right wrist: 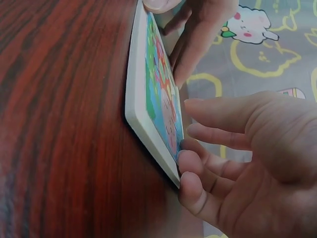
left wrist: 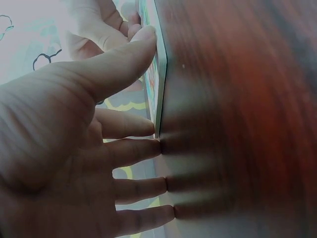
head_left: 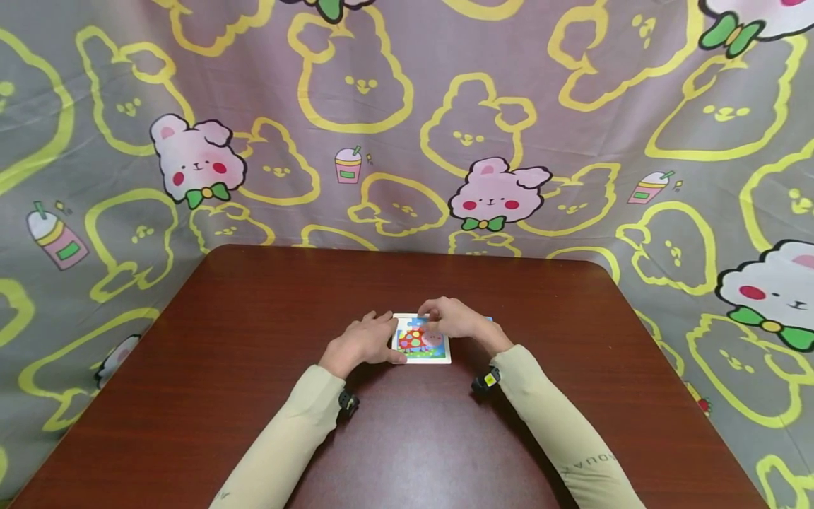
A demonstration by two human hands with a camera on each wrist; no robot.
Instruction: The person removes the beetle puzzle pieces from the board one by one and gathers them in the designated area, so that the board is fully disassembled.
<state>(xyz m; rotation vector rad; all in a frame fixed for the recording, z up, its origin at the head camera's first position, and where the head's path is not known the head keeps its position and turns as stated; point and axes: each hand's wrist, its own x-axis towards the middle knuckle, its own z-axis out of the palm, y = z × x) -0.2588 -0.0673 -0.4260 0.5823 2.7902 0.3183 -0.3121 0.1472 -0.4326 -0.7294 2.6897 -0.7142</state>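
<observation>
A small jigsaw puzzle (head_left: 413,343) with a spotted red ladybug picture and a white border lies flat on the table. My left hand (head_left: 364,343) is at its left side. In the left wrist view, the thumb (left wrist: 141,47) rests on the puzzle's edge; straight, spread fingers (left wrist: 133,151) touch the corner and the tabletop. Over the puzzle's upper right is my right hand (head_left: 453,318). The right wrist view shows its relaxed, bent fingers (right wrist: 198,193) at the puzzle board's edge (right wrist: 131,104), with no piece visible between them. The hand hides part of the picture.
The brown wooden table (head_left: 305,290) extends around both arms. A small blue bit (head_left: 488,318) shows beside the right wrist. Behind the table hangs a grey patterned curtain (head_left: 407,155). Each wrist wears a small black camera (head_left: 486,382).
</observation>
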